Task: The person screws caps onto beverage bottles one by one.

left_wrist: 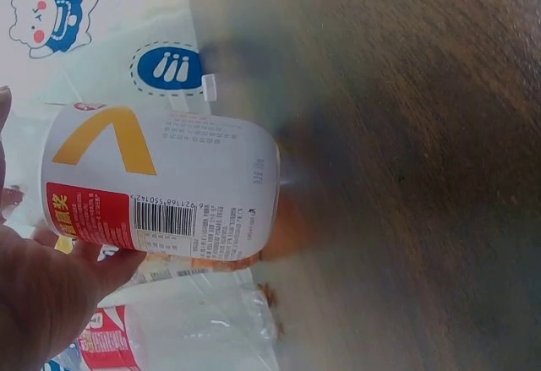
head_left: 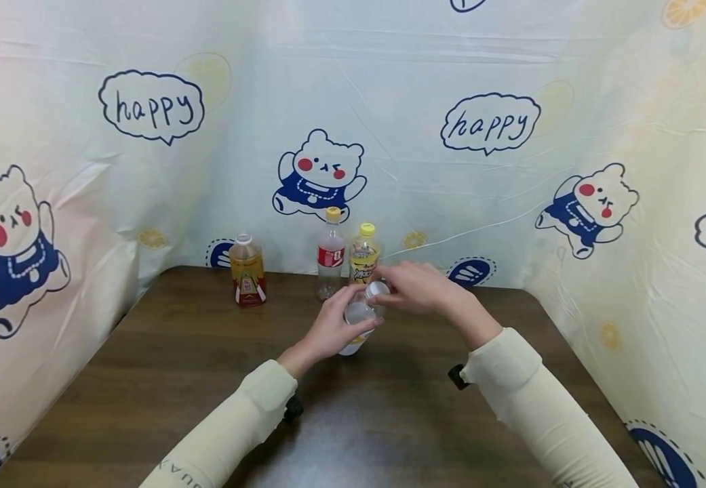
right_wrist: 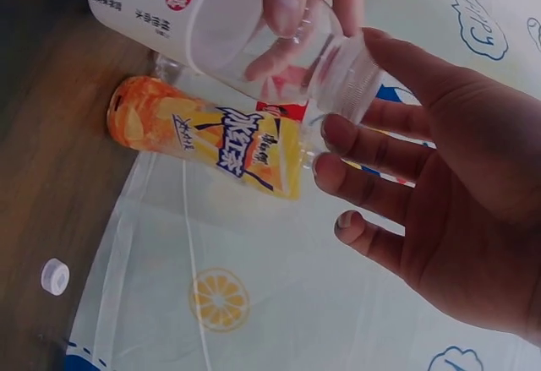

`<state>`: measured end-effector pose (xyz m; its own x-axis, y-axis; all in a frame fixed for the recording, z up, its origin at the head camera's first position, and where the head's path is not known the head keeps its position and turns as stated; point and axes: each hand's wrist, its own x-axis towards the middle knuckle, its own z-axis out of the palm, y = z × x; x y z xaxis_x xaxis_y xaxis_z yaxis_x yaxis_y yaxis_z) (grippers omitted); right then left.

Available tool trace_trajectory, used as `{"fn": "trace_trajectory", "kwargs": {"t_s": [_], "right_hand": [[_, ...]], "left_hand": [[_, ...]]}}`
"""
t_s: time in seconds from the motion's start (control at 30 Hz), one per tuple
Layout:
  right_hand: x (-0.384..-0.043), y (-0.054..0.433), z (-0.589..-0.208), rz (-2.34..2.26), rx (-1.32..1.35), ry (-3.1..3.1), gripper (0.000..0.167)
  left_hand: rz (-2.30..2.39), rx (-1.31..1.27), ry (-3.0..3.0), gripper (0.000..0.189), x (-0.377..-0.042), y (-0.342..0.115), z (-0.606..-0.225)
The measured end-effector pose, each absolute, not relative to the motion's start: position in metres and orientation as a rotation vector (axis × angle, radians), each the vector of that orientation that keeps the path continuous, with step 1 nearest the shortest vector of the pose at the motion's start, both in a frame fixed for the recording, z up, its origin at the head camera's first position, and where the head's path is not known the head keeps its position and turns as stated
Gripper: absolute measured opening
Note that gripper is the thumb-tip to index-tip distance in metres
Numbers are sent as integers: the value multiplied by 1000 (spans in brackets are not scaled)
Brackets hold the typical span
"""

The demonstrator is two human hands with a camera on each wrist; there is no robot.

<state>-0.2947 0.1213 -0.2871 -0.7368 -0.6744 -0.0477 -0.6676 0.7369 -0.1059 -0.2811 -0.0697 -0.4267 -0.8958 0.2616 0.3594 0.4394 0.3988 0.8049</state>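
A clear plastic bottle with a white label (left_wrist: 169, 185) stands tilted in front of me, its base close over the table. My left hand (head_left: 334, 325) grips it round the clear upper part, thumb on one side and fingers on the other. With thumb and fingertips my right hand (head_left: 420, 288) pinches the ribbed translucent cap (right_wrist: 348, 77) at the bottle's neck; its outer fingers are spread loosely beside it. Behind the hands, an iced tea bottle with a yellow cap (head_left: 366, 254) stands partly hidden, next to a clear bottle with a red label (head_left: 331, 261).
An amber drink bottle (head_left: 247, 271) with a pale cap is at the table's back left. A loose small white cap (right_wrist: 55, 276) lies on the dark wooden table (head_left: 206, 366). Printed cloth (head_left: 389, 74) hangs behind and along both sides.
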Motion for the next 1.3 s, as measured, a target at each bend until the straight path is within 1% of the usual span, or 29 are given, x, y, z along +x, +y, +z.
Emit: {"fn": "trace_trajectory", "kwargs": {"t_s": [0.13,0.37,0.53,0.73,0.93,1.13,1.3], "right_hand": [[-296,124,-290,-164,-1101,2867,41],[-299,141,-299,-263,-1129,2844,29],[-303,157,-309,-292,-1134,2813,24],[-309,170,-322,-319,-1098,2777,23],[-317,183,-339,-344,-1017,2782,24],[-328,195,-349,-361,-904,2821,21],[-346,204,-351,-381,-864,2870,21]], "left_hand": [[-1521,-605,-2467,59,-284,-72,-426],[-1586,-443,-2431,62,-289,-86,-420],[-1646,-300,-2425,68,-297,-100,-413],[-1711,-145,-2418,71,-308,-112,-414],[-1740,-55,-2406,74,-316,-115,-422],[-1729,-58,-2422,79,-321,-116,-426],[-1718,-105,-2472,86,-322,-114,-425]]}}
